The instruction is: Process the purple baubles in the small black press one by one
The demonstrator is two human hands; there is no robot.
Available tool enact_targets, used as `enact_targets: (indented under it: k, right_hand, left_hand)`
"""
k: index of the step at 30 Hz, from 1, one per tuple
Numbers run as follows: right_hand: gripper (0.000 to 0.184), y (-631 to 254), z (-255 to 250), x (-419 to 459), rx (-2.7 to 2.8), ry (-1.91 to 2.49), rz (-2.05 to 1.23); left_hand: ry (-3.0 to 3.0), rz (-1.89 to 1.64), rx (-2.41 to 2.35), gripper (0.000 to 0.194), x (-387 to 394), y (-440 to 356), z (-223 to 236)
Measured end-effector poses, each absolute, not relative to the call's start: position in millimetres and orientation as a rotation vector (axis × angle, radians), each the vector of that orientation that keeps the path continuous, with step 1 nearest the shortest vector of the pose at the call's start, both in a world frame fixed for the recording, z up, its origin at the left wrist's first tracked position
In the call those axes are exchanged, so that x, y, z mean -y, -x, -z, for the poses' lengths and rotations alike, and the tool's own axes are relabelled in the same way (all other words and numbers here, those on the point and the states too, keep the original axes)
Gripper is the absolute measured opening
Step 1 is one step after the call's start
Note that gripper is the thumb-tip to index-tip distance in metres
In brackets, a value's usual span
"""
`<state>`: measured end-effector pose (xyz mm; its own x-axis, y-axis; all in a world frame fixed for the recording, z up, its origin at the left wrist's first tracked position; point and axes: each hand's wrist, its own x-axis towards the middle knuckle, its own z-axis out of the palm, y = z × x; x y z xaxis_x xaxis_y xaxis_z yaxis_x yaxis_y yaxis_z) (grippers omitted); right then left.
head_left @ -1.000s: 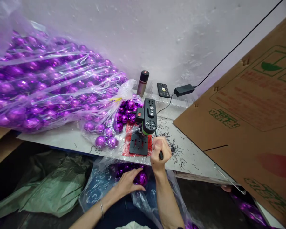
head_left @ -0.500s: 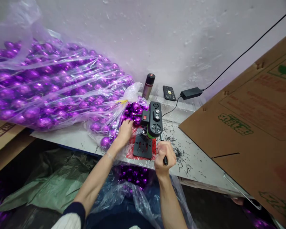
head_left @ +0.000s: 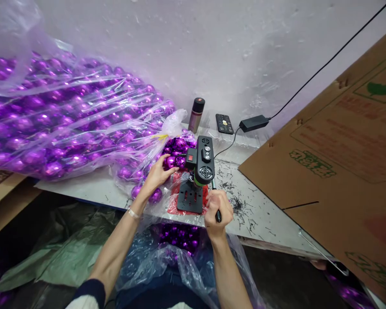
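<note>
On the left side of the pale worktable, we see a big sack of clear, wrinkled plastic, filled with shiny purple balls and fastened by a yellow tie. Near this tie is our left hand; its thumb and fingers are curved about a glossy purple ball, but whether they pinch it firmly, we cannot tell. This ball is round and mirror-like, and it is beside other balls, just left of a black machine, which has a round-ended head, two circular grilles, silvery buttons and a green band. Its base stands upon a crinkled red sheet. The long axis of the head runs from the grey wall towards us; the flat, slotted base plate also extends to our side. Our right hand is closed around the black handle of a thin lever, whose rod points to the machine. Further right, thin black scraps lie scattered before a brown cardboard box.
</note>
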<state>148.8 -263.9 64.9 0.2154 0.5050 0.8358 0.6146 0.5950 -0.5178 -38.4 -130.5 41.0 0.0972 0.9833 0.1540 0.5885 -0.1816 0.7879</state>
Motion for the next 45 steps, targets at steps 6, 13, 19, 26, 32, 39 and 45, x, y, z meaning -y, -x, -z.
enact_targets:
  k: [6, 13, 19, 26, 32, 39, 45]
  right_hand:
    - [0.033, -147.8, -71.7, 262.8, 1.401, 1.029, 0.108]
    - [0.032, -149.0, -70.8, 263.5, 1.413, 1.039, 0.101]
    - [0.032, -149.2, -74.7, 265.9, 1.433, 1.072, 0.101]
    - [0.031, -150.1, -73.6, 266.6, 1.450, 1.065, 0.101]
    - [0.030, -150.5, -72.1, 266.6, 1.447, 1.051, 0.093]
    - [0.030, -150.6, -70.5, 266.8, 1.455, 1.041, 0.112]
    - [0.031, -151.5, -71.7, 267.6, 1.454, 1.065, 0.106]
  left_hand:
    - [-1.210, -1.050, -1.253, 0.079, 196.9, 58.0, -28.8]
    - [-0.829, -1.071, -0.911, 0.076, 232.9, 23.0, -1.2]
    - [-0.822, -1.145, -1.081, 0.067, 217.1, -6.8, 17.2]
    - [-1.279, -1.186, -1.303, 0.060, 210.3, -16.9, 36.1]
    - [-1.794, -1.210, -1.353, 0.056, 213.9, -21.0, 47.0]
    - [-1.841, -1.172, -1.303, 0.052, 217.5, -26.0, 51.2]
    - [-1.627, -1.236, -1.269, 0.057, 223.2, -17.8, 47.4]
